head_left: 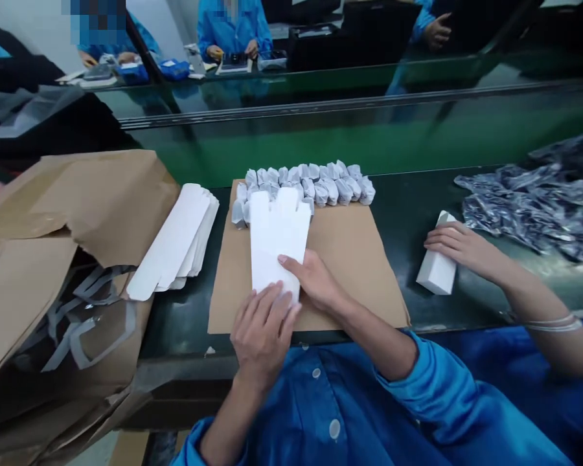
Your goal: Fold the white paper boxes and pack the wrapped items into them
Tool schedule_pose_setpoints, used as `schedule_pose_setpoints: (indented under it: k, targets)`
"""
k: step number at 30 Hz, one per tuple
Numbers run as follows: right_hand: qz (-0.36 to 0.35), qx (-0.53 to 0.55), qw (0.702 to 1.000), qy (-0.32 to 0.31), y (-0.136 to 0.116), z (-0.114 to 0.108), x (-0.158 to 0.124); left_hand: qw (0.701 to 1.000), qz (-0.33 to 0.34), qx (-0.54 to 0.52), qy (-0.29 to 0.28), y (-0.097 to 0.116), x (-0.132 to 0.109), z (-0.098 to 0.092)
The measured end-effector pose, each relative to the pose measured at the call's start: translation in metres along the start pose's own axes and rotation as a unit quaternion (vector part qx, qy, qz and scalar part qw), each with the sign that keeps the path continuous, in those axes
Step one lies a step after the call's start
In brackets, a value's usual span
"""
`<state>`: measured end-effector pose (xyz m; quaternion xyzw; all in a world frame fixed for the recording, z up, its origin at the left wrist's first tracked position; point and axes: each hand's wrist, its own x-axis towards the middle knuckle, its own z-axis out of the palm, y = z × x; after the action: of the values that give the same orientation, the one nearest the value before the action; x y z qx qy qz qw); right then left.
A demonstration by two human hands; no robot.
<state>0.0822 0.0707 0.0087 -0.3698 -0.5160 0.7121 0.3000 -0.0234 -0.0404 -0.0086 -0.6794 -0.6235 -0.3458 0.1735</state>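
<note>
A flat white carton blank point(276, 241) lies lengthwise on a brown cardboard sheet point(359, 272). My left hand point(262, 330) grips its near end, fingers laid over the edge. My right hand point(315, 281) holds its right side, thumb on top. Behind the blank, a row of several small white wrapped packets point(320, 184) lines the far edge of the cardboard. A fanned stack of more white blanks point(177, 243) lies to the left.
A co-worker's hand point(459, 249) rests on an assembled white box point(437, 268) at the right, near a heap of silvery plastic bags point(529, 207). A torn brown carton with grey straps point(78, 213) is at the left. Other people in blue work beyond the green belt point(320, 139).
</note>
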Motion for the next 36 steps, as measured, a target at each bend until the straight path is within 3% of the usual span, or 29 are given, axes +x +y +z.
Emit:
schedule_pose_setpoints:
  k: [4, 6, 8, 10, 11, 13, 14, 17, 19, 20, 22, 24, 26, 28, 30, 31, 33, 36]
  targets:
    - [0.042, -0.072, 0.996, -0.041, -0.007, -0.043, -0.006, 0.988, -0.084, -0.013, -0.126, -0.014, -0.008, 0.013]
    - [0.023, -0.175, 0.984, 0.010, -0.012, -0.060, -0.005, 0.977, -0.060, 0.003, -0.203, -0.025, -0.008, 0.021]
    - [-0.010, -0.258, 0.962, 0.089, -0.020, -0.080, -0.007, 0.969, -0.037, 0.024, -0.244, -0.034, -0.008, 0.026]
    - [-0.034, -0.235, 0.962, 0.133, -0.032, -0.102, -0.015, 0.967, -0.029, 0.033, -0.249, -0.040, -0.007, 0.023]
    - [-0.034, -0.205, 0.970, 0.125, -0.040, -0.113, -0.022, 0.969, -0.031, 0.034, -0.243, -0.043, -0.006, 0.019]
    - [-0.012, -0.188, 0.981, 0.053, -0.054, -0.131, -0.037, 0.976, -0.061, 0.028, -0.209, -0.049, 0.001, 0.005]
    - [0.010, -0.210, 0.978, -0.014, -0.061, -0.135, -0.044, 0.979, -0.090, 0.013, -0.181, -0.051, 0.007, -0.004]
    - [0.036, -0.331, 0.912, -0.240, -0.076, -0.131, -0.053, 0.957, -0.198, -0.153, -0.144, -0.050, 0.034, -0.029]
    - [0.009, -0.385, 0.857, -0.341, -0.080, -0.117, -0.050, 0.891, -0.240, -0.322, -0.214, -0.043, 0.052, -0.038]
    - [-0.006, -0.417, 0.835, -0.358, -0.081, -0.108, -0.048, 0.850, -0.256, -0.381, -0.258, -0.038, 0.059, -0.038]
    - [-0.049, -0.518, 0.800, -0.299, -0.076, -0.092, -0.049, 0.793, -0.307, -0.435, -0.298, -0.028, 0.063, -0.033]
    - [-0.136, -0.635, 0.742, -0.167, -0.067, -0.079, -0.056, 0.767, -0.380, -0.453, -0.249, -0.022, 0.058, -0.024]
    - [-0.244, -0.705, 0.662, -0.072, -0.054, -0.072, -0.065, 0.727, -0.432, -0.492, -0.208, -0.022, 0.050, -0.017]
    - [-0.327, -0.719, 0.610, -0.065, -0.043, -0.070, -0.072, 0.678, -0.455, -0.525, -0.240, -0.024, 0.043, -0.016]
    - [-0.374, -0.708, 0.595, -0.071, -0.037, -0.071, -0.075, 0.655, -0.458, -0.524, -0.294, -0.027, 0.041, -0.020]
    - [-0.389, -0.701, 0.594, -0.070, -0.035, -0.071, -0.075, 0.661, -0.454, -0.513, -0.306, -0.028, 0.041, -0.022]
    - [-0.404, -0.695, 0.592, -0.058, -0.032, -0.071, -0.075, 0.699, -0.434, -0.484, -0.297, -0.027, 0.042, -0.024]
    - [-0.407, -0.706, 0.578, -0.040, -0.029, -0.068, -0.076, 0.792, -0.386, -0.406, -0.243, -0.027, 0.046, -0.023]
